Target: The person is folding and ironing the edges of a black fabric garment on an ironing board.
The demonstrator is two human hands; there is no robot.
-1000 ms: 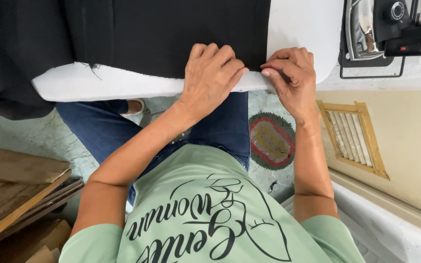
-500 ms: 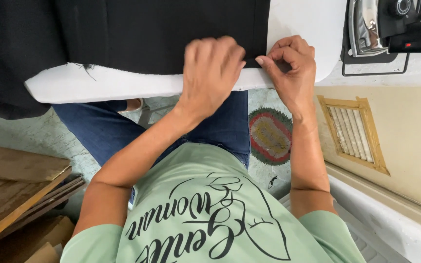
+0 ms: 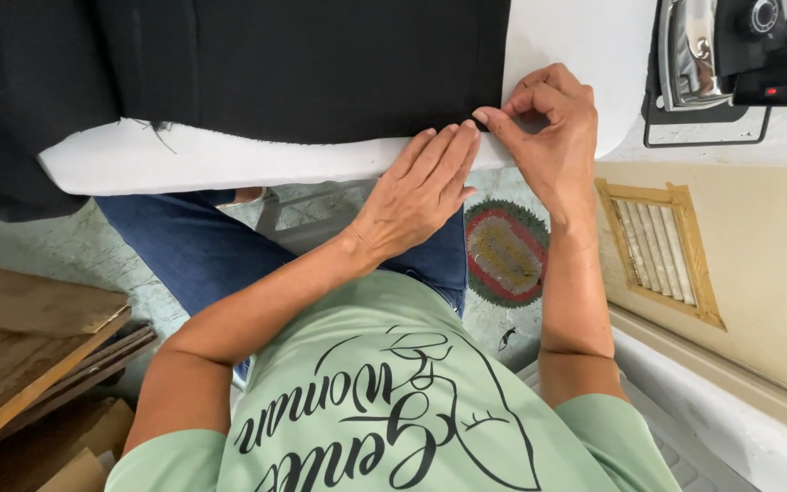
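A black garment [image 3: 302,68] lies spread over a white padded ironing board [image 3: 211,159]. My right hand [image 3: 548,137] pinches the garment's lower right corner at the board's near edge, thumb and forefinger closed on the cloth. My left hand [image 3: 416,196] rests flat just left of it, fingers together, fingertips touching the black hem on the board's edge. A loose thread hangs from the hem at the left.
An electric iron [image 3: 730,55] stands on a black rest at the upper right. Below the board are my blue jeans, a round patterned mat [image 3: 503,255] on the floor, a wooden-framed vent [image 3: 662,246] in a beige wall, and wooden boards [image 3: 20,346] at the left.
My left hand has slid back toward me off the cloth, so only its fingertips touch the hem. My right hand keeps its pinch on the corner.
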